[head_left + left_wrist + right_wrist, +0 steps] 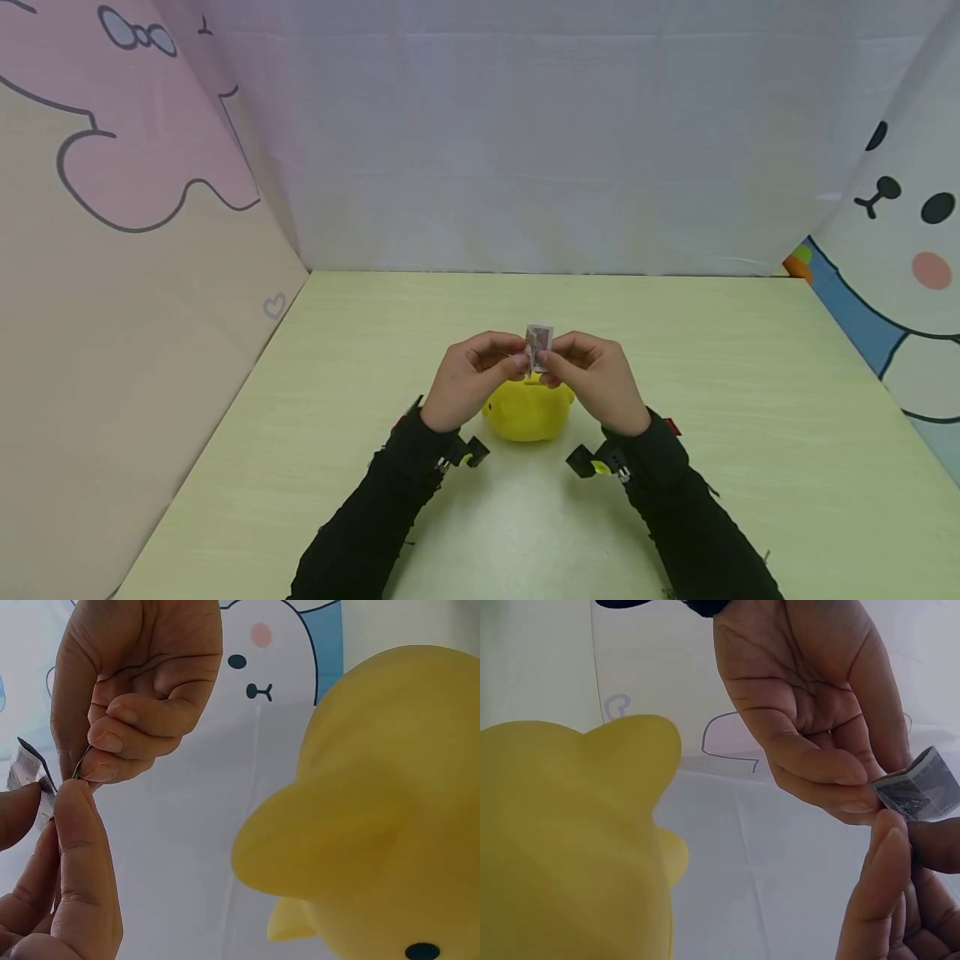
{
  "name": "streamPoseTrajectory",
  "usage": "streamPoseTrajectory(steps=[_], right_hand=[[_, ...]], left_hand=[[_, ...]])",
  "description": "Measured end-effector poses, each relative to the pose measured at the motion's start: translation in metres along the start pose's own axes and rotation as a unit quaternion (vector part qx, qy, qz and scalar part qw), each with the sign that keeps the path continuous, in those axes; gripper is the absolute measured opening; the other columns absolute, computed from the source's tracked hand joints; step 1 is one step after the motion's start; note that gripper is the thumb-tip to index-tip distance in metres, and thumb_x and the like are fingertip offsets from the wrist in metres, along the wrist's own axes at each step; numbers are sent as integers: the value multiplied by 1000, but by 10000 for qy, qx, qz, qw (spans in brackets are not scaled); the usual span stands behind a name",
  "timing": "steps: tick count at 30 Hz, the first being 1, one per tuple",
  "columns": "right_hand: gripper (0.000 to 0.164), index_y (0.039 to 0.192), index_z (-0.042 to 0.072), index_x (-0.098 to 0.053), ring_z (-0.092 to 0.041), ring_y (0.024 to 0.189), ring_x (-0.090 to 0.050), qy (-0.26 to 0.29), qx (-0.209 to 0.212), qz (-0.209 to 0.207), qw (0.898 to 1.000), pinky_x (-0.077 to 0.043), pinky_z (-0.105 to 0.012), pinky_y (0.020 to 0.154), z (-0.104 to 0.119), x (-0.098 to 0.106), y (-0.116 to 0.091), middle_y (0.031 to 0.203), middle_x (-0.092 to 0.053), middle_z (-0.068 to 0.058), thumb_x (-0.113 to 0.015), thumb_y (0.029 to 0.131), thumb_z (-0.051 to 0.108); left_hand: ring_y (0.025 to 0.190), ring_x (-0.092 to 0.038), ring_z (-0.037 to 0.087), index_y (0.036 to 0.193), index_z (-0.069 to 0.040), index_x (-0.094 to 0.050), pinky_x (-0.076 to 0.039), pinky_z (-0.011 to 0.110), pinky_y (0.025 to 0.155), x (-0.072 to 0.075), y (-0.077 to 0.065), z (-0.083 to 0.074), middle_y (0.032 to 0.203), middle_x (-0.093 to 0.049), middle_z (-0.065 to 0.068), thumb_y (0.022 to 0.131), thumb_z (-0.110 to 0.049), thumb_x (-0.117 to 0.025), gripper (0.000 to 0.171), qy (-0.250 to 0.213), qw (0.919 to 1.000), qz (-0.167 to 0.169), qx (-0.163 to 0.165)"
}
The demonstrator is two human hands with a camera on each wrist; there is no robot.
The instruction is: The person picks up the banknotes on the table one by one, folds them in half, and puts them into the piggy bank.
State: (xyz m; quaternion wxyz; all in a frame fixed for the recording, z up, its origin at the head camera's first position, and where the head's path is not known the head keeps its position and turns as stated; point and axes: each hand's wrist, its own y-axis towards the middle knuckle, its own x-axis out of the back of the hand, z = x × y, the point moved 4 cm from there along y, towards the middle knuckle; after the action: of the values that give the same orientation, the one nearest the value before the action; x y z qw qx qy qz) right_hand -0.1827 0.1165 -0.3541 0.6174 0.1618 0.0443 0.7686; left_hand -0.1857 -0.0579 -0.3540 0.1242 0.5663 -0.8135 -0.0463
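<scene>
A small folded banknote (540,339) stands upright between the two hands, above a yellow piggy bank (528,414). My left hand (472,379) pinches its left side between thumb and fingertips. On the other side, the thumb and fingers of my right hand (600,379) pinch it too. The right wrist view shows the folded banknote (924,791) with a printed face and a crease. Part of the dark slot (532,383) shows on top of the piggy bank, just below the hands. In the left wrist view the piggy bank (397,787) is close, with an ear and one eye visible.
The pale yellow-green table (360,333) lies under everything. A white cloth (525,150) hangs behind it, and printed cartoon panels stand at the left (165,292) and right (900,275). Small black wrist cameras (472,452) jut inward from both sleeves, near the piggy bank.
</scene>
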Motion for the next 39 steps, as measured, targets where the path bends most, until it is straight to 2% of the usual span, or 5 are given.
streamPoseTrajectory(steps=[5,13,17,32,39], right_hand=[[13,100,-8,-68,-9,66,-64,-10,-44,30,10000,-58,-23,65,0,-1,0,82,-68,5,-64,93,3],[13,101,-8,-68,-9,66,-64,-62,-201,14,9998,-58,-23,65,0,-2,0,87,-69,-17,-63,94,2],[13,101,-7,-68,-10,66,-63,-93,-224,25,9997,-59,-23,66,-2,-3,0,89,-69,-21,-63,94,3],[14,101,-7,-68,-10,66,-63,-77,-181,80,9998,-59,-24,67,-2,-4,0,91,-68,-22,-64,94,4],[17,104,-7,-68,-11,68,-64,-3,-161,132,9998,-60,-25,68,-1,-1,0,83,-68,-6,-62,96,7]], left_hand=[[90,-67,11,116,3,-65,-59,28,84,-1,0,1,113,-67,21,95,-6,-62,23,-57,10000,-10,24],[86,-67,7,115,4,-64,-59,28,83,-1,0,3,111,-66,23,95,-5,-63,23,-173,9999,2,0],[86,-67,7,114,5,-64,-59,28,82,-1,0,3,111,-66,24,95,-4,-63,22,-223,9997,-3,-26],[82,-66,5,112,8,-63,-59,24,78,-2,-1,1,108,-65,27,94,-1,-62,20,-308,9995,-31,-103],[83,-66,11,111,7,-64,-59,25,78,-1,0,0,108,-66,26,94,-2,-63,19,-223,9996,-135,-77]])
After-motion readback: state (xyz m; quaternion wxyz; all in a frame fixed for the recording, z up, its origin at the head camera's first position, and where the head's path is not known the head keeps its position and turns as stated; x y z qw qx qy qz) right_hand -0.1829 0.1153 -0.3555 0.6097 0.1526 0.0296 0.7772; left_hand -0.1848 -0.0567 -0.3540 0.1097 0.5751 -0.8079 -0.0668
